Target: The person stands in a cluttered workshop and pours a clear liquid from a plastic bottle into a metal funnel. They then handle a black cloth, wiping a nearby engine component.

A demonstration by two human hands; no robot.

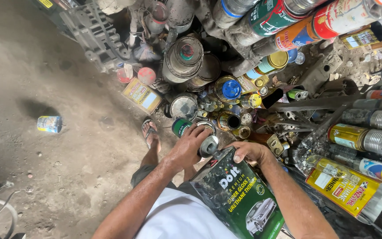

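The rectangular metal tin [239, 199] at six o'clock is dark green, with white and yellow lettering and a silver car picture. At four o'clock the flat rectangular can [348, 190] is yellow with red and white panels. At nine o'clock a small cylindrical can [49, 124] is pale blue and yellow on grey-brown dirt floor [45, 66].

The person wears a white short-sleeved shirt [180, 219] that leaves both forearms bare, and dark grey-green shorts [143, 175] whose hem shows at the knee. The left hand [191, 146] and right hand [249, 152] carry no gloves, rings or watch. One foot wears an open flip-flop sandal [150, 132] with a dark strap.
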